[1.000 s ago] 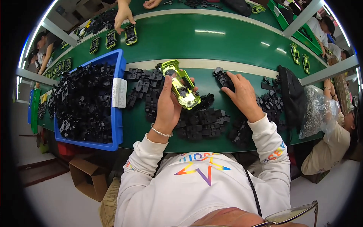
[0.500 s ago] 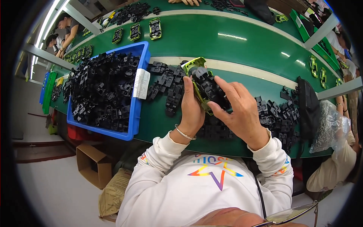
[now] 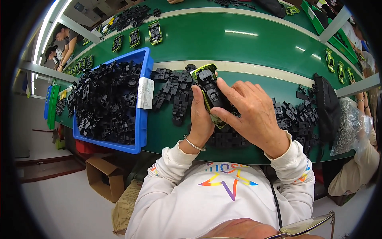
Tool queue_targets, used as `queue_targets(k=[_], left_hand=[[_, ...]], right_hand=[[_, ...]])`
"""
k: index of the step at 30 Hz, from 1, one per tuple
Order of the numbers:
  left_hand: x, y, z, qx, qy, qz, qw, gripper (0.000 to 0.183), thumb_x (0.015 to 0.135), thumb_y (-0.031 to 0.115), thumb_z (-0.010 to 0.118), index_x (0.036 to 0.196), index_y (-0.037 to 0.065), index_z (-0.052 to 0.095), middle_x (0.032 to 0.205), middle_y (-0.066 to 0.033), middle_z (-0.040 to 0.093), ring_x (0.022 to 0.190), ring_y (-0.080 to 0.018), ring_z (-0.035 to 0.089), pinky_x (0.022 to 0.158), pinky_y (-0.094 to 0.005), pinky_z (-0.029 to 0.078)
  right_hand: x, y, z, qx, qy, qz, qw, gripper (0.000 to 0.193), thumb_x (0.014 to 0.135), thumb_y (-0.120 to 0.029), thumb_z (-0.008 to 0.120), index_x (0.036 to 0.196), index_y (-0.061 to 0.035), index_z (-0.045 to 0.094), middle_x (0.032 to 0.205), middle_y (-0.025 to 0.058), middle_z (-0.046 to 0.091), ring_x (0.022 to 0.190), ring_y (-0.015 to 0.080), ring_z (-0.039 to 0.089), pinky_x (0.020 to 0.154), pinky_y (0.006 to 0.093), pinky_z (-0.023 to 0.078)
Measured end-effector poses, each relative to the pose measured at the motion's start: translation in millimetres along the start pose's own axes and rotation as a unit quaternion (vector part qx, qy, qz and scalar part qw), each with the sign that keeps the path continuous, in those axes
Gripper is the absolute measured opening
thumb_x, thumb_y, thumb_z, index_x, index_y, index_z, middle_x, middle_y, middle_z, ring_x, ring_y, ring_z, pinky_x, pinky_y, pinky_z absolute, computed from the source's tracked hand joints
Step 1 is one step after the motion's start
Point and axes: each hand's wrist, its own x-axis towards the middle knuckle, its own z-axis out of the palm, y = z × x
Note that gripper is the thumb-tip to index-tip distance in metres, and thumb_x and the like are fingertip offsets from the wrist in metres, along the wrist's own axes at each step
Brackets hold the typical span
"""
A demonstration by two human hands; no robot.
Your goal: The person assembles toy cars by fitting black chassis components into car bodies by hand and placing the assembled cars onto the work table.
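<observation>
A green plastic shell, shaped like a toy car body, is held up over the table, tilted with its open side towards me. Inside it sits a black plastic chassis. My left hand grips the shell from the left, its thumb upright along the edge. From the right, my right hand closes on the piece, forefinger at the far end and thumb across the near part of the chassis. Loose black chassis parts lie behind my left hand. More black parts are heaped beyond my right hand.
A blue bin full of black parts stands at left. Several green-and-black assemblies rest on the green surface across the pale rail. A black bag and a clear bag of small metal pieces lie right.
The shell has turned so that more of the chassis faces up. My right hand has shifted slightly, its thumb now lying further across the chassis. My left hand keeps its grip.
</observation>
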Motion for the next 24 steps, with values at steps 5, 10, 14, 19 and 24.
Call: queue_targets(k=[5, 10, 14, 19, 24], left_hand=[[2.8, -0.2, -0.9, -0.012, -0.013, 0.003, 1.000, 0.071, 0.101, 0.061, 0.022, 0.140, 0.005, 0.045, 0.114, -0.0074, 0.061, 0.103, -0.0174, 0.062, 0.092, -0.0315, 0.051], [2.5, -3.4, -11.5, 0.066, -0.055, 0.019, 0.996, 0.075, 0.100, 0.063, 0.024, 0.141, 0.003, 0.043, 0.119, -0.0086, 0.060, 0.107, -0.0176, 0.060, 0.094, -0.0319, 0.049], [4.5, -14.4, -22.5, 0.073, -0.065, 0.063, 0.993, 0.056, 0.104, 0.044, 0.039, 0.141, 0.002, 0.041, 0.125, -0.0074, 0.057, 0.111, -0.0137, 0.056, 0.097, -0.0304, 0.045], [4.8, -3.4, -12.9, 0.057, -0.050, 0.002, 0.997, 0.054, 0.090, 0.025, 0.050, 0.138, 0.001, 0.042, 0.123, -0.0129, 0.057, 0.112, -0.0207, 0.059, 0.098, -0.0337, 0.047], [8.7, -8.1, -21.1, 0.051, -0.043, 0.002, 0.998, 0.047, 0.090, 0.022, 0.052, 0.131, 0.002, 0.044, 0.121, -0.0130, 0.056, 0.109, -0.0213, 0.060, 0.095, -0.0377, 0.050]], right_hand=[[-2.9, -3.4, 2.0, -0.002, 0.004, 0.003, 1.000, 0.056, 0.080, -0.029, 0.074, 0.125, -0.0013, 0.058, 0.084, 0.0090, 0.056, 0.077, 0.0240, 0.056, 0.067, 0.0356, 0.045], [-1.5, -10.8, -1.2, -0.062, -0.004, -0.001, 0.998, 0.056, 0.080, -0.028, 0.073, 0.126, -0.0014, 0.057, 0.085, 0.0085, 0.055, 0.080, 0.0241, 0.055, 0.068, 0.0356, 0.045], [1.3, -9.7, -16.5, -0.078, -0.070, -0.006, 0.995, 0.057, 0.079, -0.026, 0.074, 0.128, -0.0029, 0.056, 0.091, 0.0085, 0.055, 0.086, 0.0247, 0.054, 0.077, 0.0371, 0.044], [-0.8, -4.9, -15.3, -0.097, -0.060, -0.026, 0.993, 0.059, 0.078, -0.025, 0.076, 0.131, -0.0060, 0.056, 0.105, 0.0093, 0.056, 0.093, 0.0256, 0.054, 0.085, 0.0377, 0.043], [-5.1, 13.4, -7.1, 0.053, -0.066, 0.002, 0.996, 0.052, 0.080, -0.017, 0.074, 0.128, -0.0054, 0.058, 0.116, 0.0097, 0.056, 0.097, 0.0277, 0.058, 0.085, 0.0382, 0.047]])
